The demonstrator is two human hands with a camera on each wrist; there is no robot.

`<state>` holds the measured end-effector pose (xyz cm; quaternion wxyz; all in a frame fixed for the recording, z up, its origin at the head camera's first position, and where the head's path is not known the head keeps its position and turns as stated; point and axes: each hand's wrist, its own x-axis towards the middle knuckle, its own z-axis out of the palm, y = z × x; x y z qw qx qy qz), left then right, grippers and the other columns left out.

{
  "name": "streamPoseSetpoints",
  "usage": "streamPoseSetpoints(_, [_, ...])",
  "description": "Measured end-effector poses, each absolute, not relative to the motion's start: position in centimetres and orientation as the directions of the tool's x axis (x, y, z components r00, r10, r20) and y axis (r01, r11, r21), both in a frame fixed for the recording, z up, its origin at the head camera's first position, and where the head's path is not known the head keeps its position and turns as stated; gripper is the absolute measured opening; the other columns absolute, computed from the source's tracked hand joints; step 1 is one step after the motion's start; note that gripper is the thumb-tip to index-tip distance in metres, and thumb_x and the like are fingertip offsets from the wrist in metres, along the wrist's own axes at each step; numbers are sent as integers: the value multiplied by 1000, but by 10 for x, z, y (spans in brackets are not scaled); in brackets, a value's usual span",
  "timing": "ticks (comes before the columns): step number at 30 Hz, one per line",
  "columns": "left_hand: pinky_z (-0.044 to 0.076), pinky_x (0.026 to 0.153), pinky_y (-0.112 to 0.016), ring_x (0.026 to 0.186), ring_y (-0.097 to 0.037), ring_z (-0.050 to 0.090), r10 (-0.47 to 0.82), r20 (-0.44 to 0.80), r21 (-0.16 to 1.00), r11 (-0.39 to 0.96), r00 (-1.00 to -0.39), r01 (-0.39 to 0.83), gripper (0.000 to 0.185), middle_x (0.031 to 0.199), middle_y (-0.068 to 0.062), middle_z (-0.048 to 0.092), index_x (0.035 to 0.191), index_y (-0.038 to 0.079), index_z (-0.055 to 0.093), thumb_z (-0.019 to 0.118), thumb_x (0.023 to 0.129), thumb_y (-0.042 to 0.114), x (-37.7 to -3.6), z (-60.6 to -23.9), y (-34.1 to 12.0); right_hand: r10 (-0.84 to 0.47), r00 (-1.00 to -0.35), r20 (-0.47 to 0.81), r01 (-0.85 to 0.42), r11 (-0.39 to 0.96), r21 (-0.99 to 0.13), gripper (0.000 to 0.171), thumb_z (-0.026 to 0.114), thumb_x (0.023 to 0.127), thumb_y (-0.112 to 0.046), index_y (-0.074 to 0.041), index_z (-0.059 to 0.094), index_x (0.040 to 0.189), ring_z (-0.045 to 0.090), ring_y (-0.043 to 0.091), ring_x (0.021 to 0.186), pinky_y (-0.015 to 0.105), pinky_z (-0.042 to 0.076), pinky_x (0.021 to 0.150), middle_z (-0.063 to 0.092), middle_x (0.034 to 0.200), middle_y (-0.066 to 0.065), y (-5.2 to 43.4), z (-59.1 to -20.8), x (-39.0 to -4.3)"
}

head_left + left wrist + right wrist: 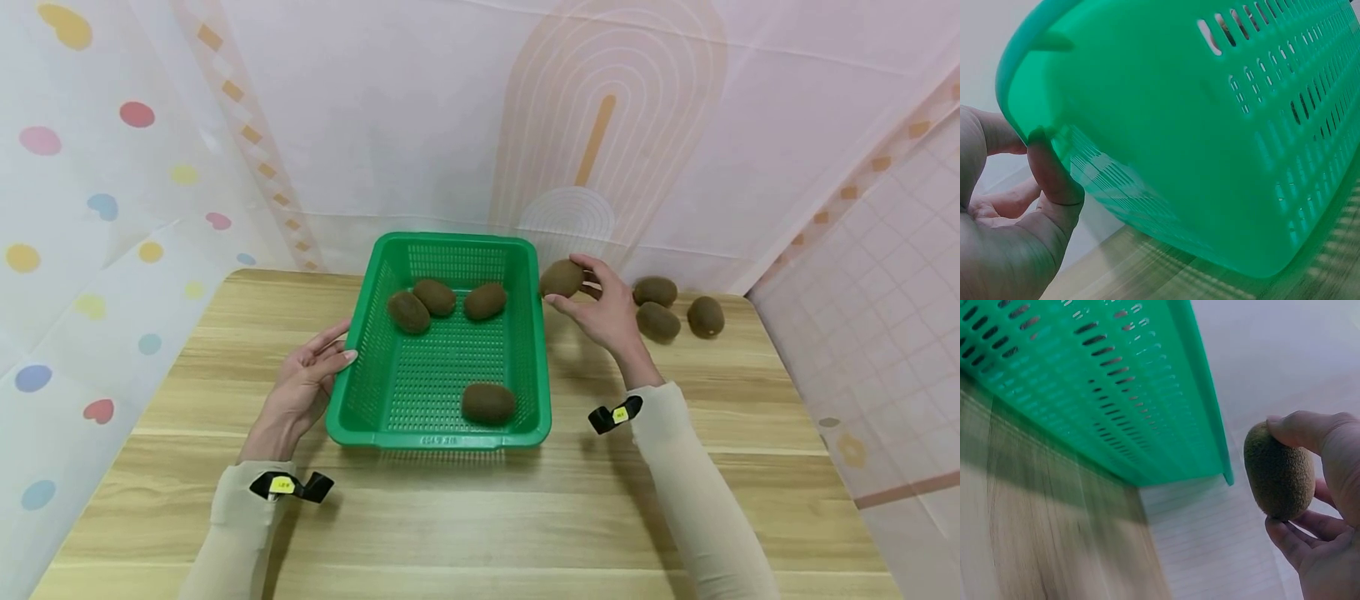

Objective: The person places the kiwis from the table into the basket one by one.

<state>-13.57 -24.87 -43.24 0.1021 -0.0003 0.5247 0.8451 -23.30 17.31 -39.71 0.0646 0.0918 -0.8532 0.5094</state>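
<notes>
Head view: the right hand pinches a kiwi just beside the green basket, its long axis lying roughly left-right; the left hand lies relaxed, fingertips touching the basket's left wall. Left wrist view: the thumb presses that wall. Right wrist view: curled fingers and thumb hold the kiwi upright near the rim.

Green basket: cropped by both wrist views, contents unseen there. Wooden table: motion-blurred in wrist views.
</notes>
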Motion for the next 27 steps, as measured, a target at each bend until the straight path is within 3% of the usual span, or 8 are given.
streamPoseSetpoints(13, [64, 85, -26, 100, -11, 74, 173, -102, 887, -430, -980, -168, 66, 116, -3, 74, 158, 0, 30, 59, 99, -7, -136, -434, -249, -160, -951, 265, -308, 413, -857, 68, 87, 84, -22, -13, 57, 145, 58, 28, 131, 39, 52, 112, 58, 145, 8, 166, -387, -223])
streamPoseSetpoints(20, [64, 85, -25, 99, -11, 74, 176, -102, 886, -432, -979, -170, 66, 116, -2, 73, 159, 0, 29, 59, 100, -7, -136, -434, -250, -220, -939, 265, -333, 384, -861, 68, 83, 86, -7, -3, 53, 147, 54, 35, 132, 45, 50, 115, 55, 146, 18, 158, -382, -218])
streamPoseSetpoints(27, [64, 84, -25, 98, -11, 74, 174, -109, 884, -434, -979, -175, 66, 114, -2, 73, 159, 1, 30, 59, 100, -6, -137, -434, -250, -283, -909, 304, -395, 360, -845, 67, 86, 85, -18, -8, 56, 145, 57, 27, 127, 44, 52, 112, 58, 144, 8, 157, -382, -213])
